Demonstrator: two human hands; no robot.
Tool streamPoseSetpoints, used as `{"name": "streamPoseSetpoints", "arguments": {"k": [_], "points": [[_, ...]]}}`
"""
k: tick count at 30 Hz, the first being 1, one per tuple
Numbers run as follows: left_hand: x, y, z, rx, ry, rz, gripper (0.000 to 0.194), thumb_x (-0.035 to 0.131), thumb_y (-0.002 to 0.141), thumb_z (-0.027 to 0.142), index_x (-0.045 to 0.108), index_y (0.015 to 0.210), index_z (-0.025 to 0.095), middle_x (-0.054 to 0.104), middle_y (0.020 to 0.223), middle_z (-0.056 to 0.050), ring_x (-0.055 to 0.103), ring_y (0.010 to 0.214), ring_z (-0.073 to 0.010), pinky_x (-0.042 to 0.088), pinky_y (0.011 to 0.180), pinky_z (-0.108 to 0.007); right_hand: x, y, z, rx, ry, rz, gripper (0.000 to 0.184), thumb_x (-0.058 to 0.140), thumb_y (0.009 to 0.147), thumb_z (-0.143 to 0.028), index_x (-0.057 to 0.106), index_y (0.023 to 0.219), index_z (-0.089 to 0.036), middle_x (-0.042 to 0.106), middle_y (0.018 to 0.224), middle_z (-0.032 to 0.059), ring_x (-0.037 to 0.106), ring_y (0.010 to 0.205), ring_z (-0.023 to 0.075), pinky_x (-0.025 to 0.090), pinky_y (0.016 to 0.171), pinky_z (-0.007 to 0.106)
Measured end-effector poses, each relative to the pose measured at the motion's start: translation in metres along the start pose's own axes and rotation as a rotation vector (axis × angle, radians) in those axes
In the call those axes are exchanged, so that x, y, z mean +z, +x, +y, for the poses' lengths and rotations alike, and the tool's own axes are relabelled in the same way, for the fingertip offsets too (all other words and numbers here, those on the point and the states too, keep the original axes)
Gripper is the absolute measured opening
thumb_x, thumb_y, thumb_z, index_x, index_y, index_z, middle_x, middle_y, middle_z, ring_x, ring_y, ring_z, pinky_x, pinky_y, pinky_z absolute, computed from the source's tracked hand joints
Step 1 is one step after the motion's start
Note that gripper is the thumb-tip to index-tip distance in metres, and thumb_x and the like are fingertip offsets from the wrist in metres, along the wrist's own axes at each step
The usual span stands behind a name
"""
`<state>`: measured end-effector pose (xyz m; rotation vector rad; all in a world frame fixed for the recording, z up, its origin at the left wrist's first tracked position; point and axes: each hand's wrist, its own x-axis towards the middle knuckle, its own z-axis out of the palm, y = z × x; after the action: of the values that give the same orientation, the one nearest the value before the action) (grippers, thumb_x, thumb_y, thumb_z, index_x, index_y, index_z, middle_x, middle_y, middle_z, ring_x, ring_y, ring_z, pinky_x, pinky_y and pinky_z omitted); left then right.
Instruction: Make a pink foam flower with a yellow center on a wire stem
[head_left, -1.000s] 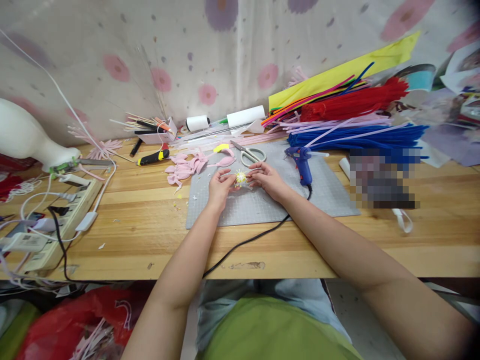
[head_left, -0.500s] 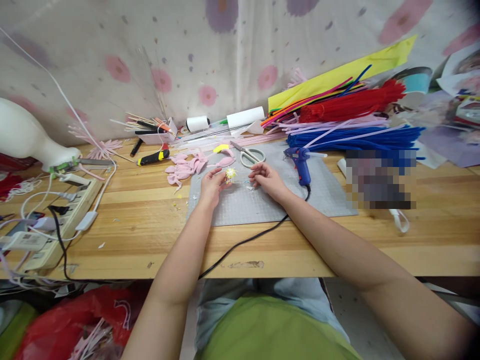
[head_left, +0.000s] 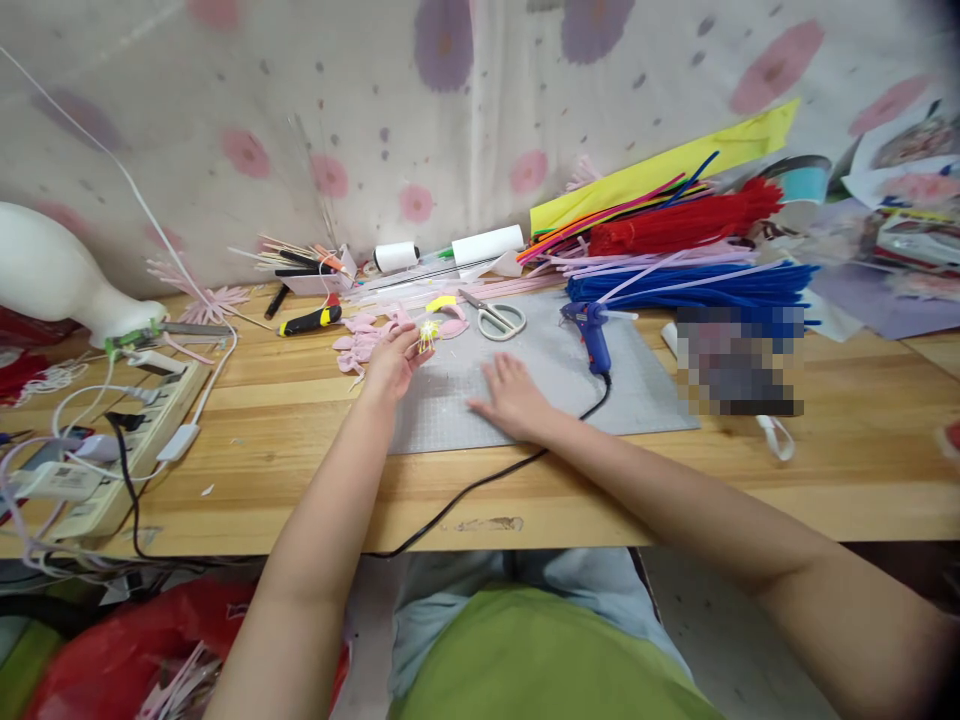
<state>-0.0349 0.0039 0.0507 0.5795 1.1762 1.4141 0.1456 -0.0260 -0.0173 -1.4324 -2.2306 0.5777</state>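
Observation:
My left hand (head_left: 396, 360) pinches a small white-and-yellow flower centre (head_left: 428, 334) with thin spiky strands, held above the left part of the grey cutting mat (head_left: 442, 410). Flat on the mat lies my right hand (head_left: 514, 395), its fingers spread and nothing in it. Beyond the hands rest scissors (head_left: 496, 319) with pale handles. Pink fuzzy petal shapes (head_left: 361, 338) are heaped beside my left hand, with a yellow piece (head_left: 441, 302) near them. To the right of my right hand a blue glue gun (head_left: 594, 335) lies on the mat.
A black cord (head_left: 465, 490) crosses the wooden table's front. Blue pipe cleaners (head_left: 697, 288) and red pipe cleaners (head_left: 682, 220) are piled at the back right. At the left stand a power strip (head_left: 142, 450) and a white mannequin head (head_left: 60, 265). A yellow-black utility knife (head_left: 310, 320) lies back left.
My left hand has moved left with the flower centre. My right hand has gone from curled fingers above the mat to lying spread on it, nearer me. The view has shifted slightly.

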Motion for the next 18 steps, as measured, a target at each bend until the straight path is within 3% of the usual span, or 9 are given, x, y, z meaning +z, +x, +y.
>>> {"name": "streamPoseSetpoints", "arguments": {"k": [2,4,5,7,9,13,16,18], "points": [[0.001,0.001,0.007,0.031,-0.024,-0.012,0.016,0.064,0.070,0.008,0.057,0.084,0.015,0.066,0.072,0.001,0.062,0.061,-0.0071,0.054,0.067,-0.021,0.018,0.008,-0.035,-0.131,0.047,-0.117,0.074,0.056,0.082,-0.047,0.041,0.136,0.001,0.030,0.147,0.0268,0.021,0.140,0.0382,0.014,0.113,0.053],[-0.001,0.001,0.015,0.060,-0.038,-0.014,0.015,0.062,0.072,0.009,0.058,0.085,0.015,0.067,0.072,0.000,0.063,0.063,-0.0076,0.055,0.067,-0.021,0.026,0.022,-0.063,-0.353,0.199,-0.241,0.061,0.045,0.089,-0.040,0.039,0.140,-0.007,0.039,0.146,0.0177,0.033,0.137,0.0272,0.026,0.112,0.041],[-0.002,0.000,0.020,0.069,-0.041,-0.007,0.015,0.062,0.072,0.008,0.058,0.084,0.015,0.067,0.072,0.000,0.064,0.064,-0.0081,0.055,0.066,-0.020,0.026,0.030,-0.069,-0.384,0.267,-0.236,0.055,0.042,0.091,-0.035,0.039,0.140,-0.010,0.041,0.145,0.0140,0.038,0.135,0.0229,0.030,0.110,0.036],[-0.007,-0.001,0.030,0.080,-0.044,0.015,0.014,0.062,0.072,0.008,0.058,0.083,0.015,0.067,0.072,-0.001,0.064,0.064,-0.0088,0.055,0.064,-0.019,0.019,0.043,-0.067,-0.269,0.280,-0.121,0.052,0.041,0.090,-0.027,0.040,0.139,-0.010,0.043,0.144,0.0132,0.041,0.133,0.0211,0.031,0.110,0.035],[-0.013,-0.001,0.038,0.090,-0.056,0.046,0.012,0.061,0.073,0.007,0.058,0.081,0.015,0.067,0.072,-0.001,0.064,0.063,-0.0087,0.054,0.061,-0.018,0.009,0.051,-0.048,-0.098,0.177,-0.007,0.053,0.043,0.088,-0.023,0.042,0.137,-0.006,0.044,0.142,0.0172,0.042,0.131,0.0243,0.030,0.110,0.037],[-0.019,0.003,0.043,0.092,-0.091,0.082,0.009,0.058,0.076,0.008,0.057,0.078,0.016,0.067,0.071,-0.001,0.063,0.063,-0.0083,0.053,0.059,-0.015,0.008,0.051,-0.013,0.030,-0.068,0.043,0.068,0.052,0.086,-0.036,0.039,0.136,0.007,0.037,0.143,0.0286,0.033,0.135,0.0343,0.022,0.112,0.044],[-0.019,0.008,0.042,0.071,-0.103,0.091,0.009,0.059,0.075,0.007,0.058,0.076,0.016,0.067,0.070,-0.002,0.063,0.064,-0.0087,0.054,0.061,-0.016,0.031,0.052,-0.028,0.087,-0.153,0.066,0.072,0.046,0.088,-0.043,0.036,0.136,0.010,0.030,0.145,0.0321,0.023,0.139,0.0389,0.014,0.113,0.052],[-0.019,0.011,0.044,0.070,-0.109,0.102,0.009,0.059,0.075,0.007,0.058,0.074,0.015,0.066,0.068,-0.001,0.063,0.063,-0.0085,0.054,0.060,-0.016,0.049,0.057,-0.053,-0.036,-0.126,0.013,0.070,0.044,0.090,-0.044,0.038,0.135,0.009,0.031,0.145,0.0315,0.025,0.138,0.0376,0.015,0.113,0.050]]}}
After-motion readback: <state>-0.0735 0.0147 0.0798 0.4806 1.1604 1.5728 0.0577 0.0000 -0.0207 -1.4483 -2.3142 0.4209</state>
